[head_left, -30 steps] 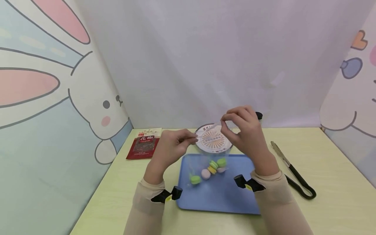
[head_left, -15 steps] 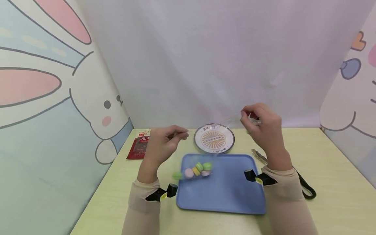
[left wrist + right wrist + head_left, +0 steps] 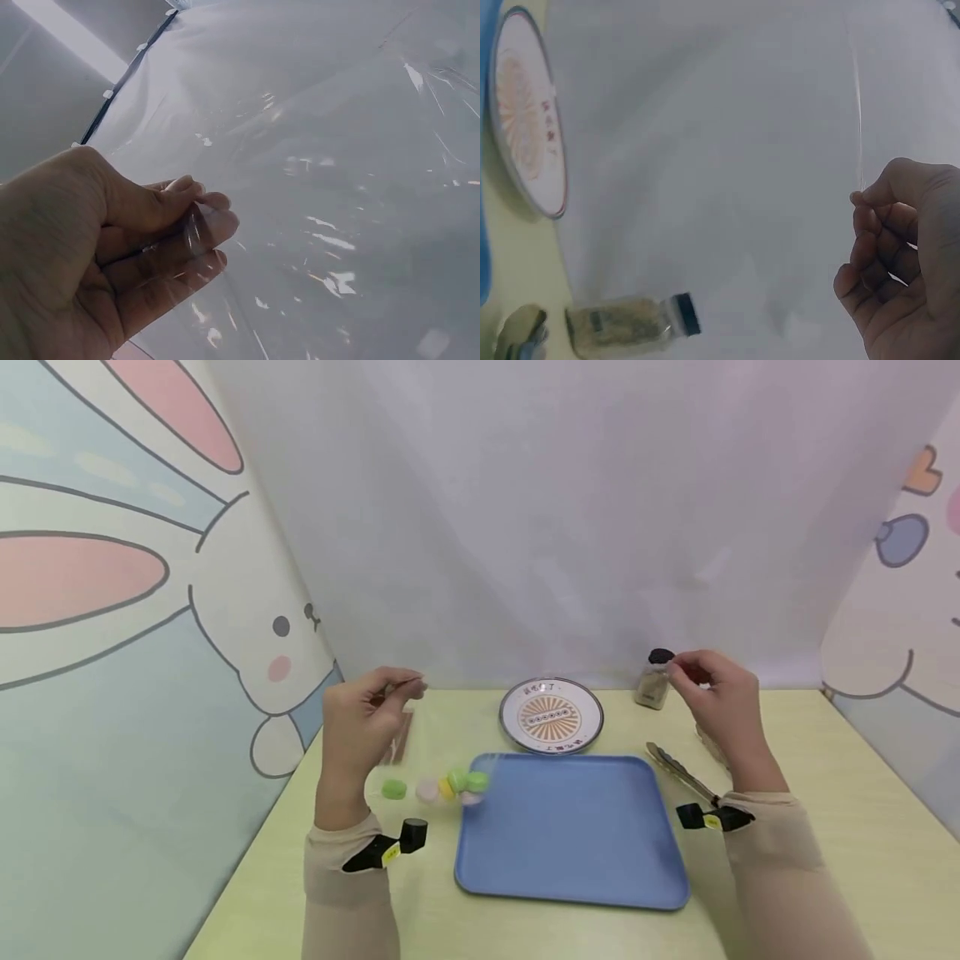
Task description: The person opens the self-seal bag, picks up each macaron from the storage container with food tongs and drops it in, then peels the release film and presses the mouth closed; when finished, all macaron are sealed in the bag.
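My left hand (image 3: 360,727) pinches the edge of a clear plastic bag (image 3: 322,195) between thumb and fingertips. Inside it hang several macarons: green ones (image 3: 394,789), pink ones (image 3: 427,791) and a yellow one (image 3: 446,788), over the left edge of the blue tray (image 3: 570,827). Far to the right, my right hand (image 3: 720,710) is raised beside the spice jar (image 3: 652,687). Its thumb and forefinger pinch a thin clear plastic strip (image 3: 858,105), which runs upward in the right wrist view. In the head view that strip can hardly be made out.
Behind the tray lies a white plate (image 3: 552,716) with an orange sunburst pattern. Metal tongs (image 3: 678,772) lie to the right, partly under my right forearm. A red packet (image 3: 401,739) at the left is mostly hidden by my left hand and the bag.
My hands have moved well apart. The left one has carried the bag of macarons leftward off the tray's middle; the right one has moved right, uncovering the spice jar.
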